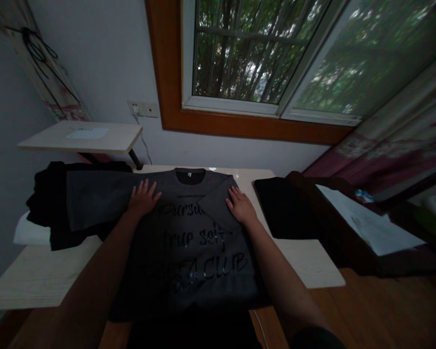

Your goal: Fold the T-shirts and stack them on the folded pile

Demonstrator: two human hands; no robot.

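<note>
My left fingers (pixel 146 187) and right fingers (pixel 234 196) lay flat and spread, gripping nothing, on the dark shirt (pixel 192 225), which reached from the tabletop's (pixel 308 264) far edge to its near edge, right-hand sleeve folded inward.

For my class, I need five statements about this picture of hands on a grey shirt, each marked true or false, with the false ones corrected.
1. The left hand and right hand both touch the grey shirt. True.
2. Both sleeves are folded in over the print. False: one sleeve is folded in; the other sleeve is spread outward.
3. A small white label shows at the collar. True.
4. Black clothes cover the paper on the raised shelf. False: the paper lies uncovered on the raised shelf.
5. A flat black item lies right of the shirt. True.
</note>
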